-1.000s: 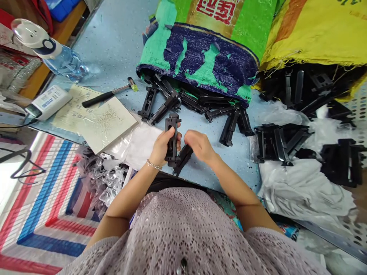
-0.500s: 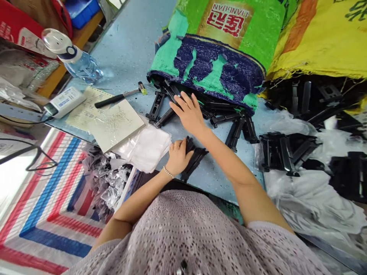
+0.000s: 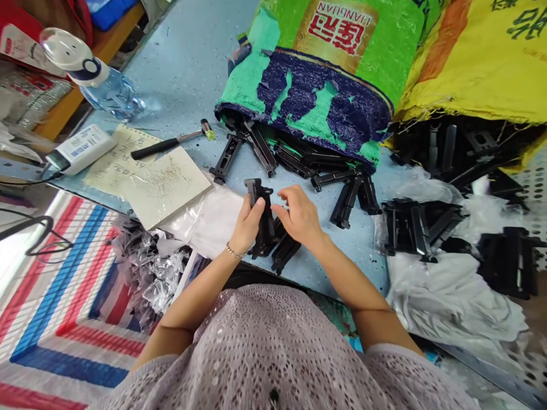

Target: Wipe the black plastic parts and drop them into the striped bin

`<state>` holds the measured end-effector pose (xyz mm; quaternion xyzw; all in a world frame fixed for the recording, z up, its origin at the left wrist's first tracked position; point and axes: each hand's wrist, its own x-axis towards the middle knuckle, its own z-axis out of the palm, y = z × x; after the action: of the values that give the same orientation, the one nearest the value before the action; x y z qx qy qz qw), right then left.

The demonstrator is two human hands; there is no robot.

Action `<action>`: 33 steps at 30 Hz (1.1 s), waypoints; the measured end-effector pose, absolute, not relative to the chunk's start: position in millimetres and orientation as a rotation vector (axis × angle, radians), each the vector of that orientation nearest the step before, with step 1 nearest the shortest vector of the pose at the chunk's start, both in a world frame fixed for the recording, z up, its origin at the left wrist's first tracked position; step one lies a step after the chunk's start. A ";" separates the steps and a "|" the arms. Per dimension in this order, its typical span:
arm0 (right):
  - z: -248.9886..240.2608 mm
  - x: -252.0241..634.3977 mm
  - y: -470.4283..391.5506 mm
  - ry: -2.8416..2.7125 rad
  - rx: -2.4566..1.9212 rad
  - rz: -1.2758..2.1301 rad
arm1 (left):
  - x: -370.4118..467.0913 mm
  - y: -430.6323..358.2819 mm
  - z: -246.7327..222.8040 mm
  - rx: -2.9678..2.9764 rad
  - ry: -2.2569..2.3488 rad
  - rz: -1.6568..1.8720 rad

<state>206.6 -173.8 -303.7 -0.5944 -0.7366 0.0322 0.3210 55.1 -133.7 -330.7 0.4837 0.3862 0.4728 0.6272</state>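
My left hand is closed around a long black plastic part, raised over the near edge of the table with its notched end pointing away from me. Just right of that part is my right hand, its fingers curled but apart, with nothing visible between thumb and forefinger. Beneath my hands, more black parts lie side by side on the table. Several similar parts spill from the mouth of a green and dark blue woven sack. Thin white plastic bags lie left of my left hand.
A small hammer rests by a pale pad and a written note sheet. Behind them stand a white device and a water bottle. At right are a yellow sack, bagged black parts and white bags.
My left hand has lifted a black part off the table. My right hand has come back from the sack's mouth, down and right, to beside that part.
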 end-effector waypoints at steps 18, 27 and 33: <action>-328.4 201.5 -169.6 -2.240 -1.483 0.392 | 29.3 -89.0 -316.7 1.738 1.356 0.814; -313.8 207.4 -27.0 -1.846 -2.070 -0.075 | 50.1 -149.2 -355.7 1.926 1.308 0.682; -303.3 203.7 -95.5 -1.954 -1.968 -0.114 | 54.3 -94.2 -337.6 1.281 0.964 0.931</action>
<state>203.7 -95.5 -303.3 -0.6973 -0.6921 -0.0404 0.1820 54.3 -94.2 -337.6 0.5526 0.4159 0.4018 0.6002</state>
